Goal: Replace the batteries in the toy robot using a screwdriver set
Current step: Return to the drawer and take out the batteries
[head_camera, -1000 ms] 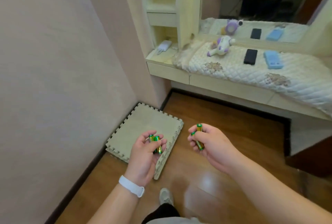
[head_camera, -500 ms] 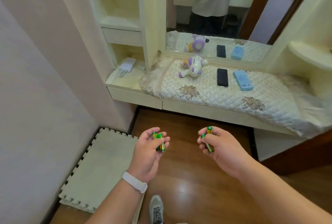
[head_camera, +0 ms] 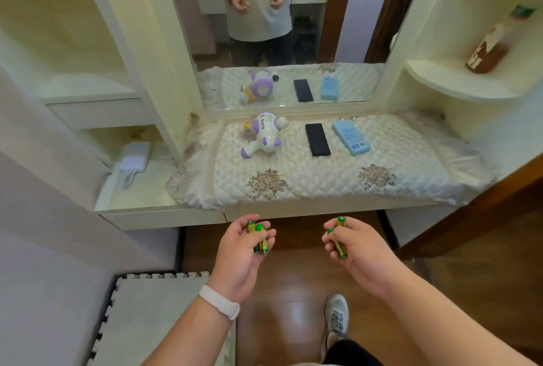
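Observation:
A white and purple toy robot (head_camera: 263, 135) lies on its side on the quilted cloth (head_camera: 323, 177) of the dressing table. To its right lie a black case (head_camera: 317, 139) and a light blue case (head_camera: 350, 137). My left hand (head_camera: 242, 254), below the table's front edge, holds green batteries (head_camera: 258, 236) in its curled fingers. My right hand (head_camera: 354, 248) grips more green batteries (head_camera: 339, 238). Both hands are over the wooden floor, well short of the toy.
A mirror (head_camera: 279, 28) behind the table reflects a person and the objects. A white adapter (head_camera: 133, 160) lies on the left shelf, a bottle (head_camera: 489, 48) on the right curved shelf. A foam mat (head_camera: 152, 315) lies on the floor at left, my shoe (head_camera: 336, 317) below.
The view has swung from the left wall and floor towards the dressing table, which is now closer and centred. Both hands keep holding their batteries.

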